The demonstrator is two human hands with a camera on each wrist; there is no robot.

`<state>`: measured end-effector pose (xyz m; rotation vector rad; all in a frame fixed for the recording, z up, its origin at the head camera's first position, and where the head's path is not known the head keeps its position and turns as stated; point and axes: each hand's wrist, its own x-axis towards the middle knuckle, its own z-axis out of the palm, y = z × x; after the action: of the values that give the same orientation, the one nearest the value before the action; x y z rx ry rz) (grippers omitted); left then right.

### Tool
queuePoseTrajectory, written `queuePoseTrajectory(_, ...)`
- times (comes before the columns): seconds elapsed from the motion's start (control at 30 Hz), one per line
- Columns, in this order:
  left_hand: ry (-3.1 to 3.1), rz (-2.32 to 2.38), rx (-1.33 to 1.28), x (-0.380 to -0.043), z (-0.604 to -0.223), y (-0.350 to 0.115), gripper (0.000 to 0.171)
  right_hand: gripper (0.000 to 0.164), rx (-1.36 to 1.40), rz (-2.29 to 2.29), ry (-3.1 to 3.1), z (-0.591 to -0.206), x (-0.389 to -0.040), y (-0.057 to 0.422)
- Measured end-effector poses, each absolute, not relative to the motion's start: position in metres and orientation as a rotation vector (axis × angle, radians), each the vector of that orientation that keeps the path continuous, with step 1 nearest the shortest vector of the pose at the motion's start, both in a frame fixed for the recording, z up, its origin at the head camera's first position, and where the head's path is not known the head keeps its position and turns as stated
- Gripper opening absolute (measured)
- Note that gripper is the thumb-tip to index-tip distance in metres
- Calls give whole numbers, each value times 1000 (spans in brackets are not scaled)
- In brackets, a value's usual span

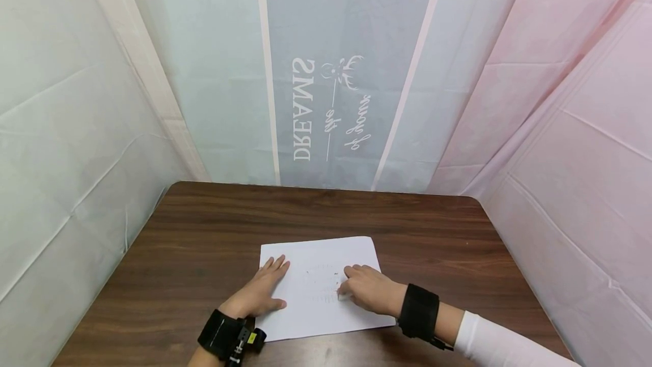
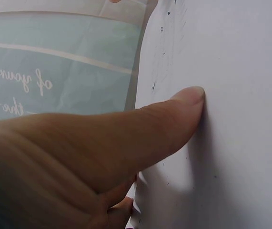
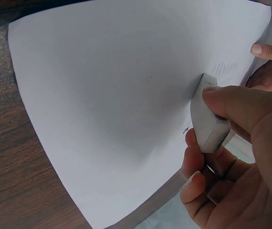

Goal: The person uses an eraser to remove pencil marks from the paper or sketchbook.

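Observation:
A white sheet of paper lies on the brown table. My left hand rests spread on the paper's left part, and in the left wrist view its thumb touches the sheet. On the right side of the paper, my right hand pinches a white eraser between thumb and curled fingers. One end of the eraser is at the paper, beside a row of short pencil strokes. Small dark eraser crumbs are scattered around the faint marks.
The wood-grain table extends around the sheet on all sides. Behind it hangs a pale curtain with mirrored, upside-down lettering. More curtains hang at the left and right. Black bands circle both wrists.

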<state>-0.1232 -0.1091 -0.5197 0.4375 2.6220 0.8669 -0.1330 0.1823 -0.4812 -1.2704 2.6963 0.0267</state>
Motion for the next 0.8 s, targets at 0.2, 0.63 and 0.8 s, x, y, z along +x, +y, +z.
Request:
queuePoseTrajectory(0.2, 2621, 874, 434, -124, -520, -110, 85, 23, -1262, 34, 2695, -481, -134, 183)
queuePoseTrajectory(0.63, 2620, 876, 436, -123, -519, -110, 85, 22, -1270, 46, 2717, -485, -133, 186)
queuePoseTrajectory(0.8, 2621, 870, 434, -124, -519, -110, 85, 22, -1258, 39, 2716, -484, -133, 187)
